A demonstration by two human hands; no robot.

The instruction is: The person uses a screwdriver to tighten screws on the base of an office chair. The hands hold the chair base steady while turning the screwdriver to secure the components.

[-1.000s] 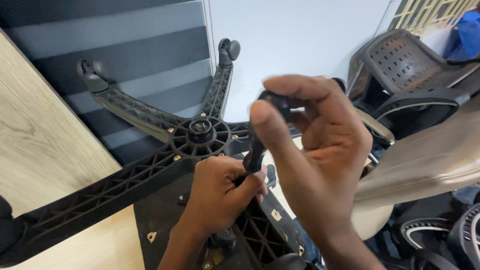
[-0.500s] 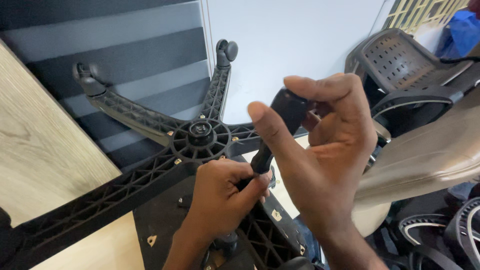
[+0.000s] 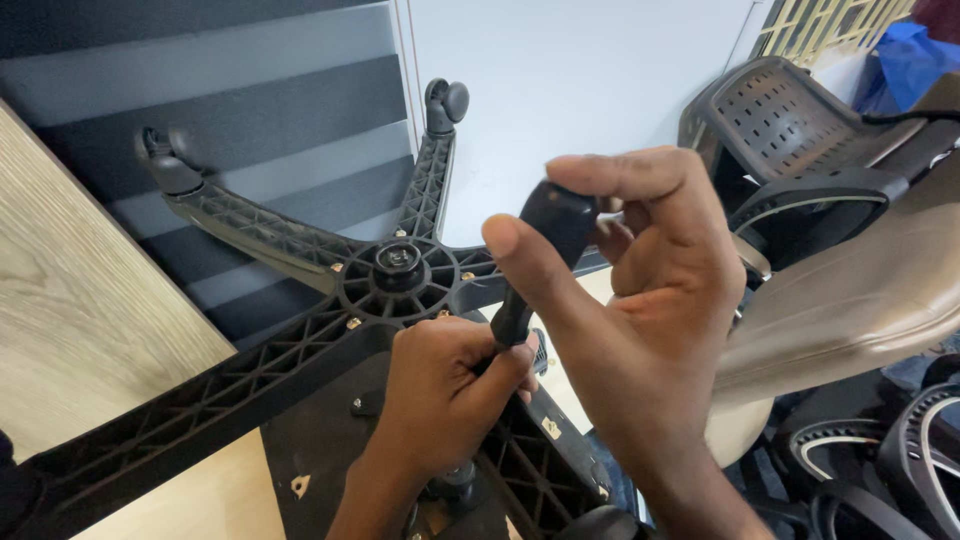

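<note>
Two hands, the left hand (image 3: 440, 385) and right hand (image 3: 640, 300), both hold a smooth black plastic lever (image 3: 535, 255) before the ribbed black plastic star-shaped chair base (image 3: 300, 250), pale wooden floor (image 3: 70, 320) left.

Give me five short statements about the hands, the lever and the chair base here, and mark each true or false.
1. The right hand pinches the black plastic lever's paddle end. True.
2. The left hand rests flat on the wood panel. False: it wraps the lever's lower shaft.
3. The black star-shaped plastic chair base lies underside up. True.
4. Every base arm carries a caster. False: the far left arm's tip looks bare.
5. The right hand's grip is a full fist. False: thumb and fingers only.
</note>
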